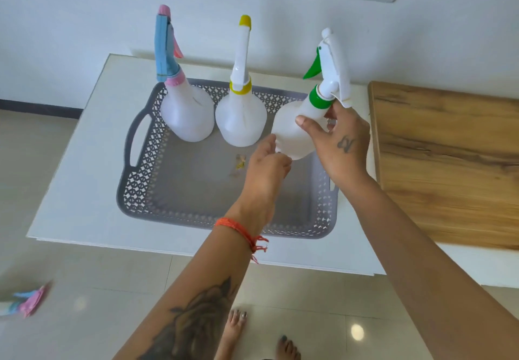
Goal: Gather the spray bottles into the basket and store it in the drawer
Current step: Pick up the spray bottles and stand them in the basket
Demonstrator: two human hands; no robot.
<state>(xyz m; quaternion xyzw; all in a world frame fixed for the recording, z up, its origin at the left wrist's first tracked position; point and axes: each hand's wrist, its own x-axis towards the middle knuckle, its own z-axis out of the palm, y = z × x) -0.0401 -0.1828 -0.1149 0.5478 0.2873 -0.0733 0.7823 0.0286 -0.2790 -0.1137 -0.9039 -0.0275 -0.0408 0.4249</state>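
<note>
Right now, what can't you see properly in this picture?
Head view only:
- Base of the green-trigger spray bottle: covered by the left hand and right hand.
- Blue-and-pink thing at the left edge: blurred and cut off, can't identify it.
- Small scrap on the grey basket floor: too small to name.
- The drawer: not visible.

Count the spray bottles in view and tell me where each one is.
3 for certain. The blue-and-pink bottle and the yellow-capped bottle stand at the back of the basket. The green-triggered bottle is held over it by both hands. A blurred object on the floor might be another.
</note>
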